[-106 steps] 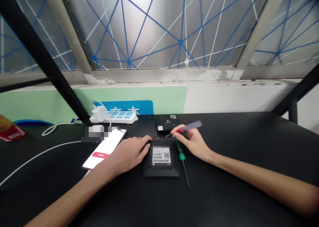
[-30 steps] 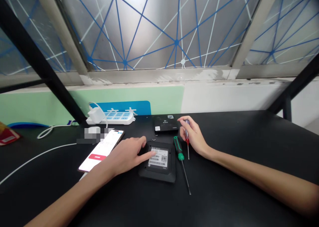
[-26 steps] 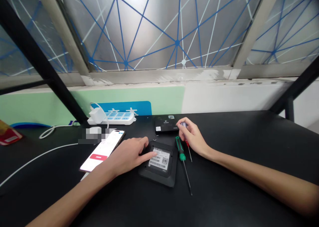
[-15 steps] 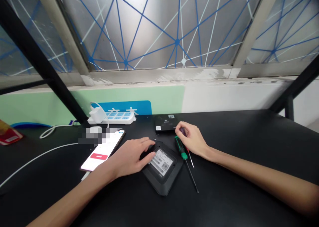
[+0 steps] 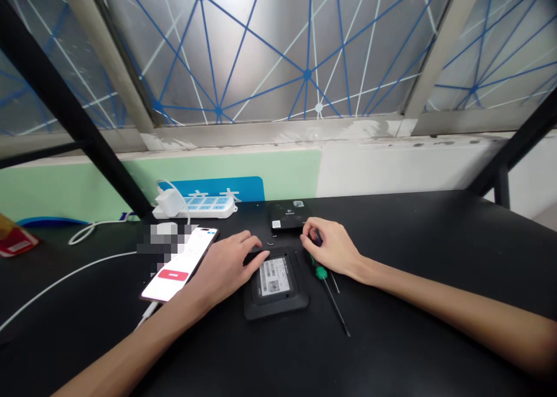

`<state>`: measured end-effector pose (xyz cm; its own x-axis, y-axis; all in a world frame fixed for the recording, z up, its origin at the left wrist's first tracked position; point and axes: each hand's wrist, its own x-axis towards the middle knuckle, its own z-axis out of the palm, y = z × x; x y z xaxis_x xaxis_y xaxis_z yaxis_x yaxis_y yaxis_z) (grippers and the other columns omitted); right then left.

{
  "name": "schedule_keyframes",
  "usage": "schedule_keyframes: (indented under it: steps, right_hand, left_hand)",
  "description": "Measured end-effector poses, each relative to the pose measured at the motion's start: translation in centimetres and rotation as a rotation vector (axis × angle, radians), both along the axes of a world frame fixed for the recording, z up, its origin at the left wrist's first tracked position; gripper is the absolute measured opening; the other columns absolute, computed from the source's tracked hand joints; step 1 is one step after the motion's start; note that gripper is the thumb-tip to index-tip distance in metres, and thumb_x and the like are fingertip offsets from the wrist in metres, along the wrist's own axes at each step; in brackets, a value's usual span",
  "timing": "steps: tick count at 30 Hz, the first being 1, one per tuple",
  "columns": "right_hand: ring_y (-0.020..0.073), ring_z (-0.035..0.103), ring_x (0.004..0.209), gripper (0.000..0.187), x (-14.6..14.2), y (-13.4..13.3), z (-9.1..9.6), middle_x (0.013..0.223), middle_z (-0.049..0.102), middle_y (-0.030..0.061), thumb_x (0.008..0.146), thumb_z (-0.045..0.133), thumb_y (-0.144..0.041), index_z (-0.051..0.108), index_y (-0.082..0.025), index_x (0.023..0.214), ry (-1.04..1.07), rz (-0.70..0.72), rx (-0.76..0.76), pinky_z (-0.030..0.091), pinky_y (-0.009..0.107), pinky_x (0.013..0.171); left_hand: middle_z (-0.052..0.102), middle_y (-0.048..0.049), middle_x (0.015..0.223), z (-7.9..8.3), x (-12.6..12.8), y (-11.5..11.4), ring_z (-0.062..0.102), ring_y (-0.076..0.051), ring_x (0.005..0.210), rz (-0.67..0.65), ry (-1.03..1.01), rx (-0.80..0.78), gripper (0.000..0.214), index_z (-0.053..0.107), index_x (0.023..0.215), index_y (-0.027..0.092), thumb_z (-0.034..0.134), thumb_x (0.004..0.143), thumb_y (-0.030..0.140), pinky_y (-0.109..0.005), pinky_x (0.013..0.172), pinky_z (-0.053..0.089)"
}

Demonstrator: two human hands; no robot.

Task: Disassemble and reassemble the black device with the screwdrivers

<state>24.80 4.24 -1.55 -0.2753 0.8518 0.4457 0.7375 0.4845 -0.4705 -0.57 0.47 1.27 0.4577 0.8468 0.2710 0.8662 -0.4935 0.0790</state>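
The black table extends on all sides of the labelled device. The power strip lies behind and to the left of the device, well apart from it. The smartphone, screen lit, lies face up to the left of the device. The left hand is at the rear left corner of the device; the thumb bears on its upper face, and the fingers are spread away from the thumb. The right hand is behind and to the right of the device; its fingers curl inward, and whether they pinch anything cannot be told. The device itself lies flat, label side up. The black box sits behind the device, apart from it. The green screwdriver lies just right of the device, handle partly covered by the right hand. The second screwdriver, also right of the device, shows only its slim shaft. The small screws lie just behind the device.
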Motion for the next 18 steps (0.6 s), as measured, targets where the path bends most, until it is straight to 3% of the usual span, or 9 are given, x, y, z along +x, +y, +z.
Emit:
schedule_keyframes:
  steps: [6, 13, 18]
  right_hand:
    - [0.0102, 0.042, 0.046, 0.004, -0.01, -0.23, 0.04, 0.05, 0.044, -0.008, 0.077, 0.059, -0.024, 0.057, -0.021, 0.075, -0.014, 0.039, -0.035, 0.031, 0.024, 0.055]
    - [0.0106, 0.047, 0.048, 0.008, -0.1, -0.49, 0.29, 0.053, 0.048, -0.0073, 0.072, 0.061, -0.022, 0.063, -0.021, 0.079, -0.044, 0.086, -0.04, 0.031, 0.024, 0.055]
    - [0.0102, 0.045, 0.047, 0.005, -0.2, -0.54, 0.49, 0.051, 0.048, -0.0068, 0.07, 0.061, -0.019, 0.065, -0.02, 0.072, -0.025, 0.081, -0.057, 0.031, 0.025, 0.053]
  left_hand:
    - [0.063, -0.003, 0.092, 0.02, 0.64, -0.63, 0.063, -0.017, 0.072, 0.003, -0.087, -0.074, 0.024, 0.064, 0.097, 0.021, 0.044, 0.098, 0.033, -0.03, 0.067, 0.046]
    - [0.063, -0.0009, 0.094, -0.54, 0.77, -0.38, 0.061, -0.015, 0.071, 0.017, -0.168, -0.064, 0.019, 0.063, 0.096, 0.022, 0.047, 0.096, 0.033, -0.027, 0.061, 0.041]
    - [0.063, 0.0007, 0.091, -0.49, 0.89, -0.19, 0.059, -0.015, 0.068, 0.073, -0.184, -0.02, 0.017, 0.063, 0.092, 0.022, 0.053, 0.093, 0.036, -0.026, 0.057, 0.037]
